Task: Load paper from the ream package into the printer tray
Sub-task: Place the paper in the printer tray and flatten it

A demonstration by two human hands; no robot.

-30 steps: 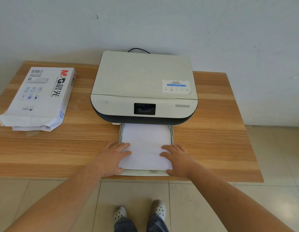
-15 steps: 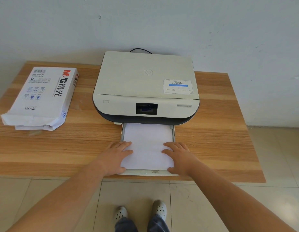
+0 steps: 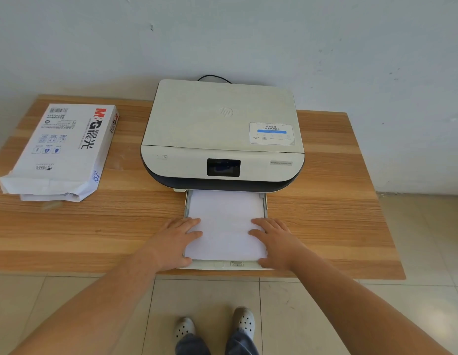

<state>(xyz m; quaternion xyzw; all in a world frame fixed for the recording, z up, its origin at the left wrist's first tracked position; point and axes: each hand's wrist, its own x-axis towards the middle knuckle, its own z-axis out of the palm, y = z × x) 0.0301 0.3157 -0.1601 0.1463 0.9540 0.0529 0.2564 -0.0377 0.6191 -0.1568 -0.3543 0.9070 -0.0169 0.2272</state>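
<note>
Two hands: my left hand [image 3: 177, 239] and right hand [image 3: 275, 240] lie flat, fingers straight, pressing the paper's near corners.
Paper [image 3: 226, 224]: white stack lying in the tray [image 3: 222, 265], which juts from the printer's front.
Printer [image 3: 222, 139]: cream, lid down, mid-table [image 3: 94, 226].
Ream package [image 3: 61, 152]: far left, torn end toward me, well apart from the printer.

ream package [image 3: 59, 152] left of printer [image 3: 222, 134], paper [image 3: 225, 224] in tray [image 3: 222, 265]
</note>
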